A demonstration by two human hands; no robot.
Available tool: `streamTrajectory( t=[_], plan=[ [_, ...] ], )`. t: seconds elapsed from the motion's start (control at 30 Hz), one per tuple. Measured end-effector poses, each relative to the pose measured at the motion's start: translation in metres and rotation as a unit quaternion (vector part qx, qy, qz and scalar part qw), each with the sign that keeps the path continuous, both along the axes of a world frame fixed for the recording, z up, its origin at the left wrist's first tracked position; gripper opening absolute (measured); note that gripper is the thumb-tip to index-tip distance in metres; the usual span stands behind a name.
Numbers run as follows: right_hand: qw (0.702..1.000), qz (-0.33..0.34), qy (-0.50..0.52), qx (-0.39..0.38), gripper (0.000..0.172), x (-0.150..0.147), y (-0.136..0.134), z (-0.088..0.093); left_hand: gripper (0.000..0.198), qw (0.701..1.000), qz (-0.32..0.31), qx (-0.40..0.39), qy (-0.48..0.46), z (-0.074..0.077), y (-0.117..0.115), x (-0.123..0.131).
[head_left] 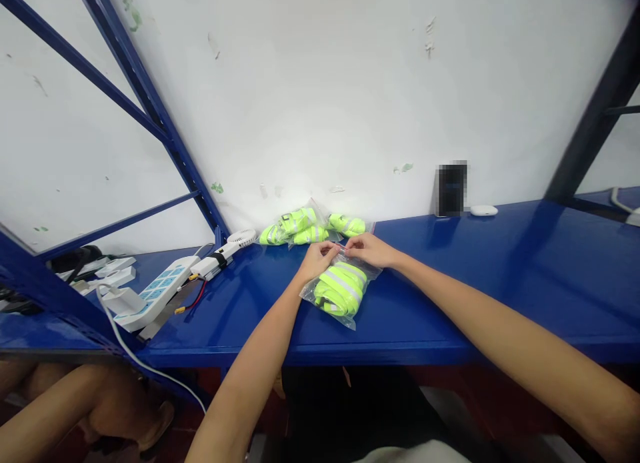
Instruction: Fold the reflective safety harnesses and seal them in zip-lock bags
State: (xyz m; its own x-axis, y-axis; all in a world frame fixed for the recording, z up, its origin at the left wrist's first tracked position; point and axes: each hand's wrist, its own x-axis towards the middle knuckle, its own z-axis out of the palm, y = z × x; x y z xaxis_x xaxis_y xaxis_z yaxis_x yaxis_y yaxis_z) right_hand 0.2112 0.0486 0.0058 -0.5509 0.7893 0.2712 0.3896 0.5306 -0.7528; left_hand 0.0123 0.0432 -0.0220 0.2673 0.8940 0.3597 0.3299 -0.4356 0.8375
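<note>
From where I stand, I can see a person's two bare hands close together over a blue bench (475, 296), both pinching the top edge of one clear bag (353, 323). The left hand (319, 259) and the right hand (369, 249) almost meet there, thumbs and fingertips drawn together on the thin plastic where a bit of red shows. The bag lies on the bench between the forearms, near the front edge, its mouth toward the wall. Inside it sits a folded bundle (343, 288), bright yellow-green with pale grey stripes.

Just beyond the hands, near the wall (320, 89), lie more packets (295, 226) with the same bright cloth inside: a heap on the left and a single one (347, 224) on the right, close beside it. Left of the heap is a small white fan (243, 237), and nearer the bench's left end a white power strip (165, 286) with blue sockets rests by a red and black wire (197, 296). Over to the right, well apart from the hands, a dark blurred-out object (451, 189) stands against the wall, with a small white case (483, 211) lying beside it. A blue metal frame (150, 109) rises at the left.
</note>
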Motion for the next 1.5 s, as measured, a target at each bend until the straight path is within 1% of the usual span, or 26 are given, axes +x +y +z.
streamTrajectory(
  t=[0.1, 0.27, 0.43, 0.57, 0.67, 0.73, 0.8, 0.87, 0.97, 1.1, 1.2, 1.3, 1.4, 1.5],
  plan=[
    [1.000, -0.006, -0.001, 0.023, 0.024, -0.001, 0.001, -0.002, 0.032, 1.000, -0.012, -0.013, -0.010, 0.000, 0.000, 0.000],
    [0.999, -0.013, -0.011, 0.049, 0.020, -0.003, -0.001, -0.005, 0.029, 1.000, -0.020, -0.009, 0.019, 0.000, 0.002, -0.002],
    [0.998, -0.005, -0.019, 0.063, 0.022, -0.006, -0.001, -0.012, 0.025, 0.999, -0.035, -0.019, 0.023, 0.003, -0.001, -0.001],
    [0.995, 0.025, -0.019, 0.095, 0.022, -0.007, -0.003, -0.015, 0.024, 0.997, -0.056, -0.048, 0.012, 0.004, -0.006, 0.001],
    [0.993, 0.022, -0.031, 0.110, 0.023, -0.008, -0.004, -0.016, 0.023, 0.997, -0.051, -0.060, 0.012, 0.003, -0.005, -0.001],
    [0.994, 0.008, -0.036, 0.101, 0.026, -0.011, -0.002, -0.016, 0.021, 0.996, -0.040, -0.074, 0.002, 0.002, 0.000, -0.003],
    [0.997, -0.003, -0.026, 0.069, 0.029, -0.015, 0.002, -0.016, 0.020, 0.995, -0.031, -0.097, -0.016, 0.002, 0.006, -0.006],
    [0.999, -0.013, -0.010, 0.030, 0.032, -0.020, 0.007, -0.015, 0.022, 0.992, -0.026, -0.116, -0.034, 0.002, 0.013, -0.009],
    [1.000, -0.025, 0.000, -0.007, 0.034, -0.021, 0.012, -0.012, 0.027, 0.989, -0.029, -0.134, -0.058, 0.002, 0.021, -0.012],
    [0.998, -0.044, -0.004, -0.053, 0.028, -0.006, 0.003, -0.009, 0.033, 0.985, -0.033, -0.152, -0.075, -0.002, 0.028, -0.014],
    [0.995, -0.051, 0.006, -0.081, 0.028, 0.016, -0.014, -0.010, 0.034, 0.983, -0.031, -0.162, -0.077, -0.004, 0.030, -0.015],
    [0.993, -0.066, -0.006, -0.101, 0.026, 0.036, -0.032, -0.012, 0.034, 0.983, -0.039, -0.167, -0.063, -0.003, 0.029, -0.013],
    [0.993, -0.060, -0.023, -0.097, 0.027, 0.048, -0.040, -0.011, 0.032, 0.984, -0.045, -0.165, -0.052, 0.000, 0.025, -0.012],
    [0.995, -0.041, -0.070, -0.066, 0.035, 0.050, -0.034, -0.006, 0.031, 0.985, -0.037, -0.160, -0.053, 0.000, 0.023, -0.011]
  ],
)
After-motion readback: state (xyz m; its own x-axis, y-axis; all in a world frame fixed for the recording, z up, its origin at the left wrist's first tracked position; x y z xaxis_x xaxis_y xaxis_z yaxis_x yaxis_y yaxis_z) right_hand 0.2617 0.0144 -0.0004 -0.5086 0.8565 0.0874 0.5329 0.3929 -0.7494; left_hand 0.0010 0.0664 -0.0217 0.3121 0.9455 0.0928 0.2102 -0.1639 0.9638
